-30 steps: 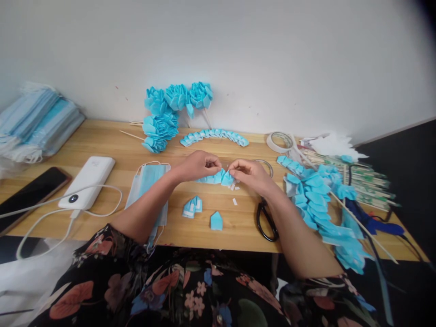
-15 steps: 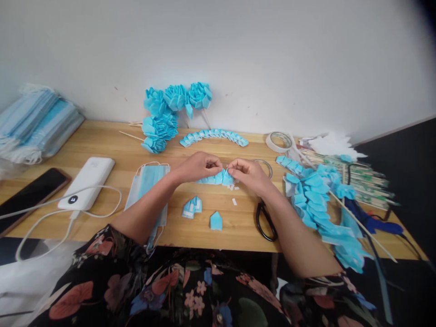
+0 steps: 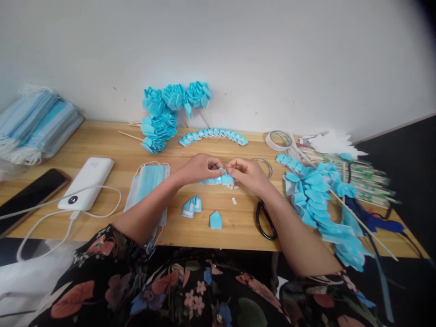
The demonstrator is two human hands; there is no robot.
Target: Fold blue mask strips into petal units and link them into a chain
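Note:
A strip of overlapping folded blue petals point(image 3: 213, 180) lies on the wooden table, partly hidden under my fingers. My left hand point(image 3: 204, 168) pinches the strip's top edge close to its right end. Right beside it, my right hand point(image 3: 245, 172) pinches the same end, the fingertips of both hands nearly touching. Small white paper bits point(image 3: 234, 200) are scattered just below. Nearer to me lie a single pointed blue petal point(image 3: 215, 220) and a small joined group of petals point(image 3: 191, 207) with white strips on them.
Blue fabric flowers point(image 3: 175, 96) on sticks and a curved petal strip point(image 3: 213, 133) lie at the back. To the left are face masks point(image 3: 150, 177), a power bank point(image 3: 86, 184) and a phone point(image 3: 30, 197). Scissors point(image 3: 266, 221), tape point(image 3: 278, 141), petal strips point(image 3: 308, 195) and a blue glue gun point(image 3: 378, 222) are right.
My fingertips have drawn slightly closer together over the end of the petal strip. Everything else stays in place, with only a slight shift of the view.

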